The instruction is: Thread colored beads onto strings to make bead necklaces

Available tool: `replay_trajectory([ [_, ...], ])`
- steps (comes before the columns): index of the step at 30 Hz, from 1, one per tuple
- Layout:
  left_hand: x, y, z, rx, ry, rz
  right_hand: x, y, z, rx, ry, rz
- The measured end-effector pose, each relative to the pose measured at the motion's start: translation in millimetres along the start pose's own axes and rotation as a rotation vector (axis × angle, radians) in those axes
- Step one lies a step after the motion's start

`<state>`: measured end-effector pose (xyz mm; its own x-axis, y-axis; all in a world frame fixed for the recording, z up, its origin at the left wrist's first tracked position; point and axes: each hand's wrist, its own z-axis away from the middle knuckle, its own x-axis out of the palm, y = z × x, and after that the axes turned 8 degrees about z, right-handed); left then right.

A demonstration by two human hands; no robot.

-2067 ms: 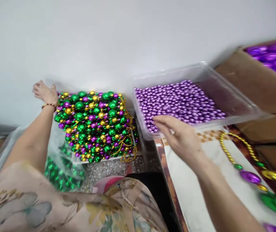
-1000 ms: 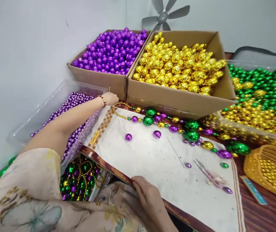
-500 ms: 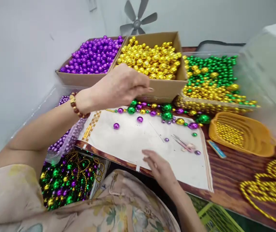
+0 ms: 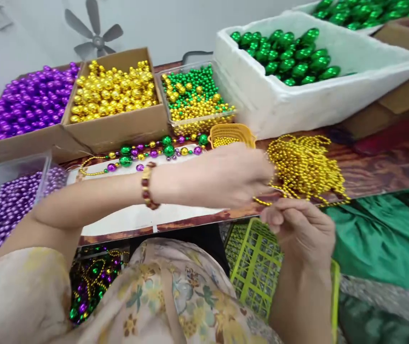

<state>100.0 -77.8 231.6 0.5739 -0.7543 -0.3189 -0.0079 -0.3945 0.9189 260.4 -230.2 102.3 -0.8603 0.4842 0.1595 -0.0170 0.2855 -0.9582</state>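
Note:
My left hand [image 4: 222, 174], with a beaded bracelet [image 4: 146, 186] at the wrist, reaches across the table, blurred. Its fingers are closed beside a heap of gold bead strands [image 4: 305, 167]; a thin pale line shows at the fingertips, too fine to name. Just below and in front of the heap, my right hand [image 4: 303, 227] is closed in a pinch, and what it holds is unclear. A loop of gold beads passes close behind both sets of fingertips. On the white mat [image 4: 118, 220] lies a strand of green, purple and gold beads [image 4: 168, 151], partly behind my left arm.
Boxes of purple beads [image 4: 36, 102] and gold beads [image 4: 114, 91] stand at the back left. Beyond are a clear bin [image 4: 200, 95], an orange basket [image 4: 233, 129] and a white foam box [image 4: 290, 100] of green beads. A yellow-green crate [image 4: 254, 267] sits below the table edge.
My view has swung to the right. My left hand has moved from before the gold bead box to the gold strands; my right hand has left the mat and now pinches beside it.

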Motion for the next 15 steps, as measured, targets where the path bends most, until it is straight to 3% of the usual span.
replay_trajectory([
  [2, -18.0, -25, 14, -0.034, -0.248, -0.200, -11, 20, 2, 0.116, -0.004, 0.020],
  [3, -28.1, -43, 26, -0.088, -0.294, -0.313, -15, 32, 2, 0.180, -0.010, 0.072],
  [6, -53.4, -104, 73, -0.349, -0.222, -0.509, -20, 73, -2, 0.315, -0.011, 0.265],
  [9, -65.6, -155, 129, -0.593, -0.135, -0.702, -22, 105, -9, 0.340, -0.001, 0.458],
  [12, -69.8, -178, 172, -0.643, -0.084, -0.823, -24, 120, -21, 0.243, -0.108, 0.792],
  [15, -68.3, -179, 191, -0.591, -0.012, -0.979, -26, 127, -41, 0.137, -0.269, 1.178],
])
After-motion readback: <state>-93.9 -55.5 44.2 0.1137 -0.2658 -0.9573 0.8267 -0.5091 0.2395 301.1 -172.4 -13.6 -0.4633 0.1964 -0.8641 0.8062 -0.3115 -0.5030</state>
